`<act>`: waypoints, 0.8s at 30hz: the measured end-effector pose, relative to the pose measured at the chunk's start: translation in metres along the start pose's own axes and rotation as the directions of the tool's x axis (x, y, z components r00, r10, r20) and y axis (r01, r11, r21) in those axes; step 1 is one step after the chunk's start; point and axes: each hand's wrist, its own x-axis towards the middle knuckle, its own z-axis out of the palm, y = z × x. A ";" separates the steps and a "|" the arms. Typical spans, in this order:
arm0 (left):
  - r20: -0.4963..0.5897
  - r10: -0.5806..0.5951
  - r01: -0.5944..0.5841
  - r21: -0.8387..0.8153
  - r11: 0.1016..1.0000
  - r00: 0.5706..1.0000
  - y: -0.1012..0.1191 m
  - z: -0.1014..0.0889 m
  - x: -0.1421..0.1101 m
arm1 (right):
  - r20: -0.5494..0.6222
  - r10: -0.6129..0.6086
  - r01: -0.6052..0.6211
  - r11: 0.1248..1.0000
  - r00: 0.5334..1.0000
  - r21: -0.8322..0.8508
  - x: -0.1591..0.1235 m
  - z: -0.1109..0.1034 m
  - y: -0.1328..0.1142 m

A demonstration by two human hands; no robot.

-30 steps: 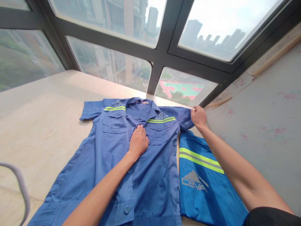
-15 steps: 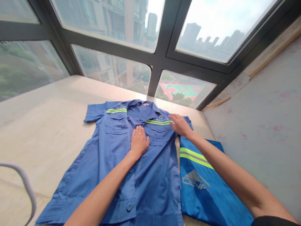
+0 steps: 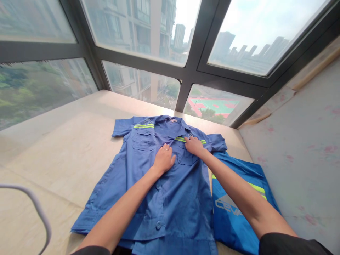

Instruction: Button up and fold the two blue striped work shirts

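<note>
A blue short-sleeved work shirt (image 3: 143,177) lies front side up, with its collar toward the window. Yellow-green reflective stripes and buttoned pockets cross its chest. My left hand (image 3: 164,158) rests flat on the middle of the chest, by the button front, fingers stretched out. Over the chest pocket on the right side, my right hand (image 3: 194,146) touches the shirt at the stripe, fingers extended and slightly bent. Neither hand appears to grip the cloth. Partly under my right forearm is a folded brighter blue garment (image 3: 233,226) with a reflective stripe and grey CEVA lettering.
The pale stone-like ledge (image 3: 53,141) carries both garments. Dark window frames (image 3: 143,60) stand along the far side. A wall with flowered paper (image 3: 305,159) bounds the right. At the lower left curves a grey-white cable (image 3: 39,209).
My right hand has moved left and inward from near the sleeve to the chest pocket. My left hand stays on the chest. The camera view has shifted, so everything sits farther right.
</note>
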 end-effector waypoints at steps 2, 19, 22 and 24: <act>-0.033 -0.026 0.026 0.013 1.000 0.999 -0.013 -0.012 0.003 | 0.019 0.001 -0.001 1.000 1.000 -0.020 0.000 -0.002 -0.002; 0.092 -0.410 0.386 0.203 0.900 0.907 -0.095 -0.065 0.092 | 0.088 -0.004 0.012 0.996 0.996 -0.088 0.023 -0.012 -0.016; 0.138 -0.360 0.323 0.234 0.917 0.922 -0.102 -0.068 0.108 | 0.075 -0.012 0.019 0.996 0.997 -0.091 0.025 -0.009 -0.016; 0.151 -0.320 0.282 0.228 0.932 0.935 -0.104 -0.068 0.115 | 0.060 -0.015 0.020 0.996 0.998 -0.092 0.024 -0.008 -0.018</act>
